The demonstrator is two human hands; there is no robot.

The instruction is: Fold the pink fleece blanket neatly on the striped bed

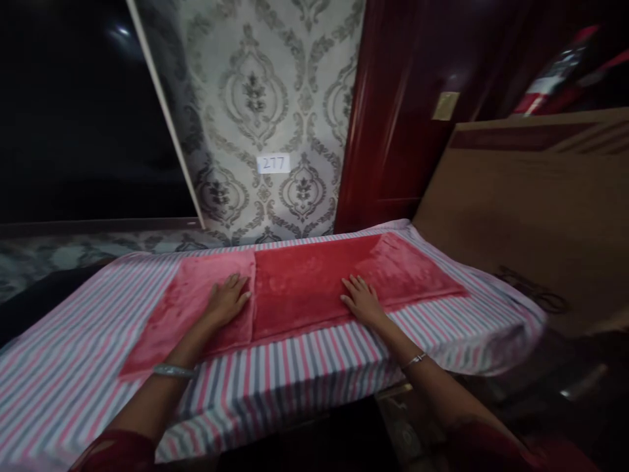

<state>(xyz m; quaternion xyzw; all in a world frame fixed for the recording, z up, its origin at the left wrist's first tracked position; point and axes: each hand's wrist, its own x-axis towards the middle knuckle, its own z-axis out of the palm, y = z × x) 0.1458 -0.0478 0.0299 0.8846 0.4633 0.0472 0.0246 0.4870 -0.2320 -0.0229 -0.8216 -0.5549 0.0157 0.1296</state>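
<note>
A plush red cloth [299, 282] lies spread in a long strip across a striped sheet [314, 357]. Toward its left side a paler pink part meets the darker middle along a straight edge. My left hand [228, 300] rests flat on that pale part, fingers stretched out just beside the edge. On the darker red, right of the middle, my right hand [362, 299] lies palm down with its fingers spread. Neither hand grasps anything. The cloth looks smooth, with lighter brushed patches at its right end.
Behind the covered surface is a patterned wall with a paper label [274, 163] reading 277. A large dark screen [88, 118] stands at the left. To the right are a dark red door [393, 98] and a big cardboard box [535, 203].
</note>
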